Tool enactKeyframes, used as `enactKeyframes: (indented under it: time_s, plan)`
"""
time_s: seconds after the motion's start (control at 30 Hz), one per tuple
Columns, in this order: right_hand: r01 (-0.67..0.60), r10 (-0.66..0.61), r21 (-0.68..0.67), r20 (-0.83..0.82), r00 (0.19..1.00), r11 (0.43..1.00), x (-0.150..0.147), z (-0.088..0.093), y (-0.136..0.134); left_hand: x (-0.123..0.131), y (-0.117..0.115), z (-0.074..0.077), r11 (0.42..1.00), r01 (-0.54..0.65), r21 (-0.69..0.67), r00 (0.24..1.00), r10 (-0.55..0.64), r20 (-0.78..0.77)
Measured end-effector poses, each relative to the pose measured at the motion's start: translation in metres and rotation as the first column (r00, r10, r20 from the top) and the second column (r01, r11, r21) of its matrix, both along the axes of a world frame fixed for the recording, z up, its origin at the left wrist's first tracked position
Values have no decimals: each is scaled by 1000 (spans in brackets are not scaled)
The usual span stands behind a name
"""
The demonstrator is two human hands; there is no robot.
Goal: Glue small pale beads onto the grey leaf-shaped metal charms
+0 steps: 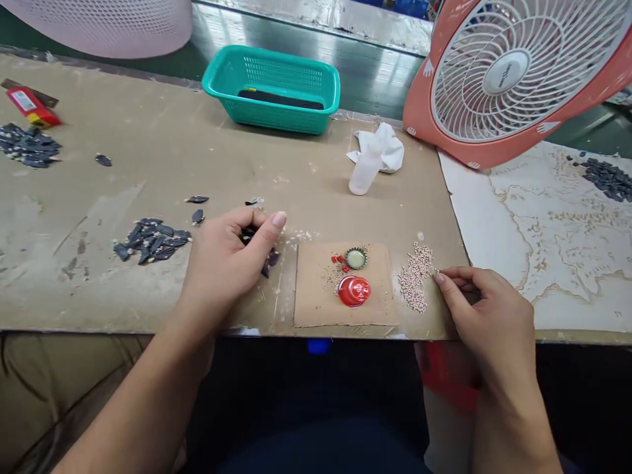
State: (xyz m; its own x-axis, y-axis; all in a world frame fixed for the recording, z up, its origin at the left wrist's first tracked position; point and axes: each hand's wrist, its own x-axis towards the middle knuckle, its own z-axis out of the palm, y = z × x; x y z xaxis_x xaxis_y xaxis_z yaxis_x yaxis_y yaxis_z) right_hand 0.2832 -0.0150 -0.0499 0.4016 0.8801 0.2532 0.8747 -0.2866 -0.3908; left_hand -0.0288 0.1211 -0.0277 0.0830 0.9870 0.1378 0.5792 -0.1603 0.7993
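Note:
My left hand [224, 263] rests on the cardboard-covered bench [148, 289], its fingers curled over a few small dark flat pieces [269, 259]. My right hand [486, 316] lies at the bench's front edge, fingertips pinched together beside a pile of tiny pale beads [415, 276]; what they pinch is too small to see. Between the hands lies a small cardboard square [316, 303] with a red bottle cap [354, 291], an upturned cap [356, 258] and small red bits on it.
More dark pieces lie in a heap [151, 240] to the left and another heap [27, 146] at far left. A teal basket [274, 89], a white cloth with a small bottle [375, 158], an orange fan [513, 72] and a red tool [32, 108] stand further back.

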Motion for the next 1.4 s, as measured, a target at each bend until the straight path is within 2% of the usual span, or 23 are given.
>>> enactKeyframes:
  time_s: [0.1, 0.27, 0.4, 0.5, 0.53, 0.57, 0.63, 0.67, 0.7, 0.77, 0.8, 0.83, 0.9, 0.97, 1.03, 1.13, 1.23, 1.4]
  plan:
    - [12, -12, 3, 42, 999, 1000, -6, 2, -1, 0, -3, -1, 999, -3, -47, 984, 12, 175]
    - [-9, 9, 7, 83, 997, 1000, -9, -1, 2, 1, -7, 4, 999, -10, -46, 968, 21, 250]
    - [-61, 60, 21, 44, 997, 998, -3, -4, 5, 5, -20, 13, 990, -126, 66, 949, 101, 300]
    - [-99, 102, 61, -48, 994, 993, -9, 2, -5, 13, -47, 22, 962, -231, 145, 930, 174, 323]
    - [-111, 119, 84, -96, 988, 990, -14, 6, -11, 17, -57, 26, 966, -202, 162, 930, 137, 340]
    - [-125, 141, 110, -158, 977, 986, -21, 11, -18, 21, -68, 29, 976, -121, 181, 930, 48, 365]
    - [-155, 219, 208, -335, 916, 966, -38, 22, -31, 29, -87, 35, 978, 195, 79, 873, -210, 440]
    - [-192, 280, 241, -415, 866, 951, -47, 28, -37, 32, -94, 37, 940, 340, -20, 819, -285, 498]
    - [-259, 358, 267, -451, 818, 928, -54, 34, -41, 36, -100, 39, 881, 453, -136, 766, -307, 565]
    - [-421, 508, 289, -416, 754, 860, -66, 44, -45, 42, -106, 39, 746, 577, -333, 693, -231, 683]
    - [-496, 574, 291, -354, 738, 818, -70, 48, -44, 44, -107, 39, 688, 613, -389, 664, -182, 725]
    - [-555, 623, 288, -283, 729, 780, -74, 51, -42, 46, -108, 38, 646, 638, -418, 638, -140, 757]
    - [-631, 681, 280, -143, 718, 724, -78, 53, -36, 46, -109, 35, 611, 662, -434, 606, -96, 790]
    - [-666, 705, 280, -61, 707, 692, -80, 52, -30, 45, -110, 32, 616, 657, -435, 604, -85, 792]
    - [-671, 711, 293, -47, 701, 681, -83, 49, -28, 43, -112, 30, 632, 644, -432, 604, -73, 794]
    - [-636, 706, 347, -125, 697, 689, -85, 42, -31, 39, -117, 26, 636, 646, -422, 563, -24, 826]
    - [-574, 691, 400, -276, 668, 715, -89, 33, -39, 37, -120, 22, 629, 650, -426, 526, 31, 850]
    - [-334, 576, 498, -488, 655, 801, -110, 15, -47, 36, -121, 18, 628, 637, -446, 517, 80, 852]
